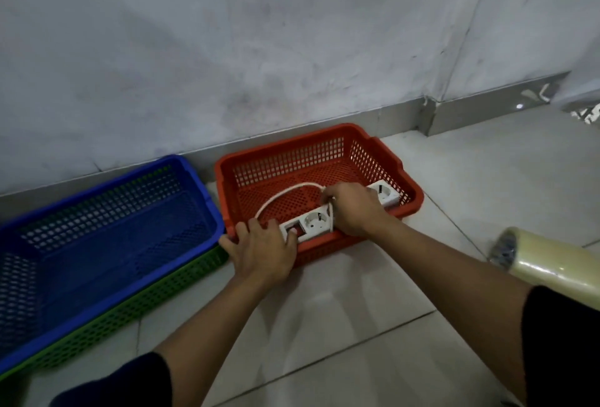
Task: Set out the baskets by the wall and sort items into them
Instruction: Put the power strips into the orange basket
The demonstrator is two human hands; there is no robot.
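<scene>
Three baskets are being shown along the foot of the wall (227, 49). One red basket (324, 150) is lying directly beyond both hands, and one blue basket (107, 211) is lying to the left of the left hand, nested inside one green basket (136, 306) whose mesh side is being seen beneath it.

One white power strip (319, 220) is being held inside the red basket, along its near wall. Two round sockets are being shown on it, one between the hands and one past the right hand, at the strip's far right end; a red switch is being seen at the left end.

That left end is being gripped by the left hand (259, 254), with fingers curled over the strip and the basket's near rim. The strip's middle is being covered by the right hand (352, 208), and one white cord (282, 194), arching between the two hands, is being pinched by its fingers.

One roll of clear tape (548, 263) is lying on the tiled floor (341, 325), well apart to the right of the right forearm.
</scene>
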